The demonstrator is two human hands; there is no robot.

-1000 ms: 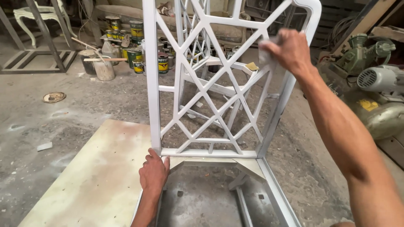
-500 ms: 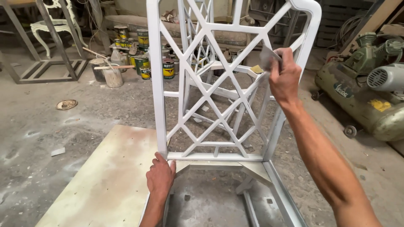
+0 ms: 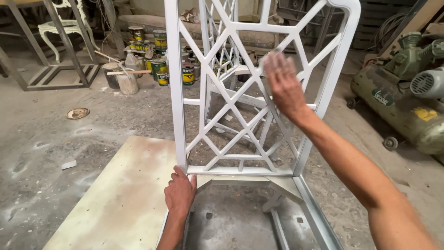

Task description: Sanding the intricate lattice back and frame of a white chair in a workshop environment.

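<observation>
Centre of the frame, I see a white chair frame [image 3: 259, 92], upright, its back a lattice of crossing diagonal bars, paint matte and dusty, seat open. My left hand [image 3: 180, 194] clamps the lower left corner of the back. My right hand [image 3: 284, 85], blurred, lies flat on the lattice, upper centre; whether it holds anything, cannot tell. Under the chair lies a pale board [image 3: 115, 203]. Paint cans [image 3: 159, 60] stand upper left, a green compressor [image 3: 407, 97] far right.
</observation>
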